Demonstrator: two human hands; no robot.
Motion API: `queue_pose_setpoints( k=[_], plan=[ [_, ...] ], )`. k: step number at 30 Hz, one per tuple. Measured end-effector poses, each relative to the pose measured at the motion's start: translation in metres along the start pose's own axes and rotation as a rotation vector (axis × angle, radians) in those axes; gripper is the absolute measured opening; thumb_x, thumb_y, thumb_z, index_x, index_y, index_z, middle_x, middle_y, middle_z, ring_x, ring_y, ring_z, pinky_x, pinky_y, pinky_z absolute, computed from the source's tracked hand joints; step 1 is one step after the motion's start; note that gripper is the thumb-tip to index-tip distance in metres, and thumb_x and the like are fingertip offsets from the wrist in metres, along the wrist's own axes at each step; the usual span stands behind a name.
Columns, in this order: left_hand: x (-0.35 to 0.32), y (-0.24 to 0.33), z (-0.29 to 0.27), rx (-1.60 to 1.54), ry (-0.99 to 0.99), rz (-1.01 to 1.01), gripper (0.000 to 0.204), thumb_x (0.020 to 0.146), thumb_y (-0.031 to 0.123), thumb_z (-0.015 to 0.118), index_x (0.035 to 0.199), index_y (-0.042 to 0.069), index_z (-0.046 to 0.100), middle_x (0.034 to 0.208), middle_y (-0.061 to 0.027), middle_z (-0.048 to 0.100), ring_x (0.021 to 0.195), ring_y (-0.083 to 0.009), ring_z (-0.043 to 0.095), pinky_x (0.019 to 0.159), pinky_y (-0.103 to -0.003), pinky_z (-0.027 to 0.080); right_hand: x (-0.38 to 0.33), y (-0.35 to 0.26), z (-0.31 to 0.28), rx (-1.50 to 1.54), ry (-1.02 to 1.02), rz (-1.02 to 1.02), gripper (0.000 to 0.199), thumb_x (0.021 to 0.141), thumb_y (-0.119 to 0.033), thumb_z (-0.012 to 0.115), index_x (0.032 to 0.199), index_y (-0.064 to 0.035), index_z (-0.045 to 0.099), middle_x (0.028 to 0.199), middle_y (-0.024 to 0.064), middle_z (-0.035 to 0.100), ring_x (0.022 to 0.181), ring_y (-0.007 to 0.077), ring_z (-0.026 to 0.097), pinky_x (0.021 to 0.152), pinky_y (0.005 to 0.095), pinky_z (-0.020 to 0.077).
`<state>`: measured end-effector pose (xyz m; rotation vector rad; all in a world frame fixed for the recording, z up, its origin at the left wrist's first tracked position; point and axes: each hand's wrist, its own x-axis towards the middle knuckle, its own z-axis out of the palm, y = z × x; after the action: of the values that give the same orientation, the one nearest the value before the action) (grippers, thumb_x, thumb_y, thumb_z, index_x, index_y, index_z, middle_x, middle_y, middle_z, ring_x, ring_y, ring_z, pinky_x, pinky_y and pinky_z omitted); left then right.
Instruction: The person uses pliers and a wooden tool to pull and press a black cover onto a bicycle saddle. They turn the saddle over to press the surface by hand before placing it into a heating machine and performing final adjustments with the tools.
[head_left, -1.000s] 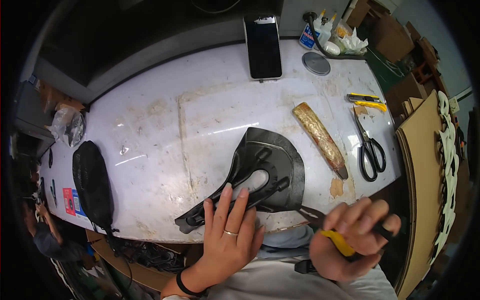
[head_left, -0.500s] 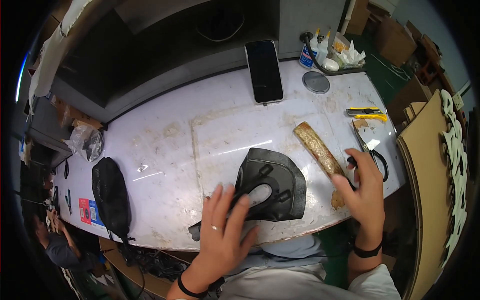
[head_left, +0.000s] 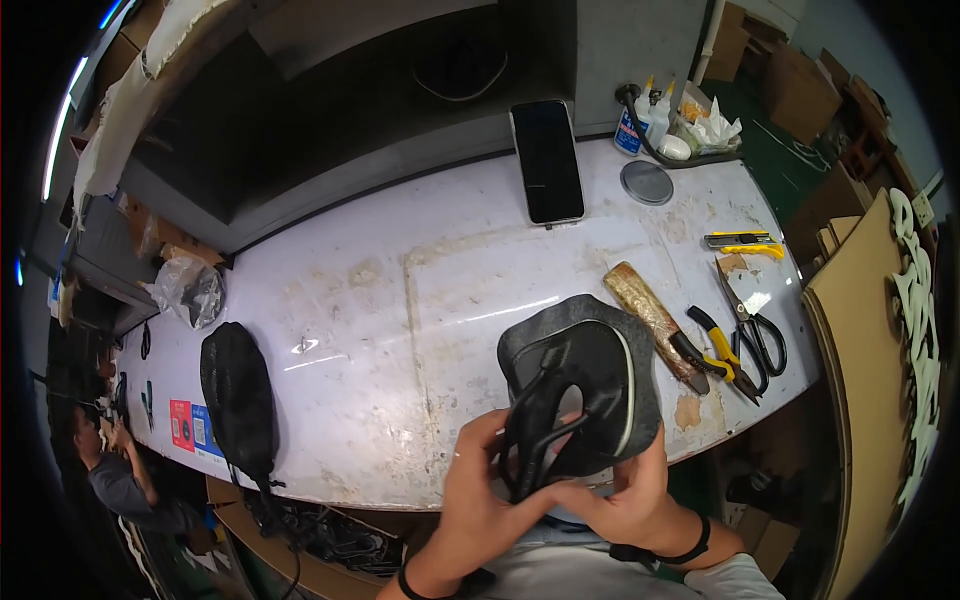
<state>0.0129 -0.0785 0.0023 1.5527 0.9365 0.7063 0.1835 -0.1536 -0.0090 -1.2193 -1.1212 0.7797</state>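
Both of my hands hold a black bicycle saddle (head_left: 585, 390) upside down near the front edge of the white workbench (head_left: 400, 300). Its underside shows black rails and a centre cut-out. My left hand (head_left: 480, 490) grips the narrow nose end and the rails from the left. My right hand (head_left: 625, 495) grips the lower right side, thumb on the rim. Yellow-handled pliers (head_left: 722, 358) lie on the bench just right of the saddle, beside a worn wooden block (head_left: 655, 320).
Black-handled scissors (head_left: 755, 325) and a yellow utility knife (head_left: 745, 241) lie at the right. A phone (head_left: 548, 160) leans at the back, with a round lid (head_left: 647, 183) and glue bottles (head_left: 650, 115) nearby. Another black saddle (head_left: 238, 400) lies at the left edge. Cardboard sheets (head_left: 870, 340) stand right.
My right hand put the yellow pliers down on the bench at the right and came back. Both hands have lifted the saddle off the bench and tilted it up.
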Motion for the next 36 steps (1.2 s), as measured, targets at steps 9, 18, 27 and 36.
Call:
queue_pose_setpoints(
  k=[9, 18, 27, 36],
  plan=[
    [0.004, 0.004, -0.042, -0.068, 0.141, 0.419, 0.051, 0.078, 0.031, 0.092, 0.106, -0.006, 0.07, 0.102, -0.0141, 0.062, 0.093, -0.0247, 0.059, 0.078, -0.036, 0.05, 0.035, -0.025, 0.01, -0.254, -0.345, -0.255, 0.078, 0.095, -0.013, 0.083, 0.156, 0.0128, 0.044, 0.12, 0.0264, 0.067, 0.093, 0.0332, 0.073, 0.081, 0.0372, 0.0606],
    [-0.001, -0.015, -0.036, 0.112, 0.237, 0.669, 0.036, 0.09, 0.014, 0.08, 0.07, -0.003, 0.055, 0.076, -0.0154, 0.056, 0.062, -0.0302, 0.053, 0.055, -0.039, 0.044, 0.031, -0.014, 0.021, -0.42, -0.468, -0.296, 0.075, 0.096, -0.021, 0.08, 0.154, 0.0135, 0.047, 0.101, 0.0187, 0.067, 0.069, 0.0254, 0.067, 0.059, 0.0357, 0.0593],
    [0.005, -0.039, -0.025, -0.049, 0.346, 0.57, 0.033, 0.096, 0.016, 0.073, 0.075, -0.006, 0.061, 0.077, -0.0165, 0.058, 0.062, -0.0305, 0.055, 0.057, -0.039, 0.047, 0.034, -0.007, 0.019, -0.601, -0.49, -0.355, 0.073, 0.098, -0.024, 0.079, 0.151, 0.0168, 0.049, 0.105, 0.0202, 0.07, 0.065, 0.0207, 0.063, 0.053, 0.0321, 0.057],
    [0.003, -0.05, -0.012, -0.01, 0.35, 0.514, 0.035, 0.097, 0.017, 0.072, 0.075, -0.008, 0.061, 0.079, -0.0187, 0.06, 0.066, -0.035, 0.062, 0.061, -0.041, 0.054, 0.072, -0.017, 0.021, -0.013, -0.667, 0.059, 0.086, 0.105, -0.039, 0.07, 0.161, 0.0143, 0.032, 0.145, 0.0378, 0.056, 0.127, 0.0464, 0.066, 0.103, 0.0438, 0.0565]
  ],
)
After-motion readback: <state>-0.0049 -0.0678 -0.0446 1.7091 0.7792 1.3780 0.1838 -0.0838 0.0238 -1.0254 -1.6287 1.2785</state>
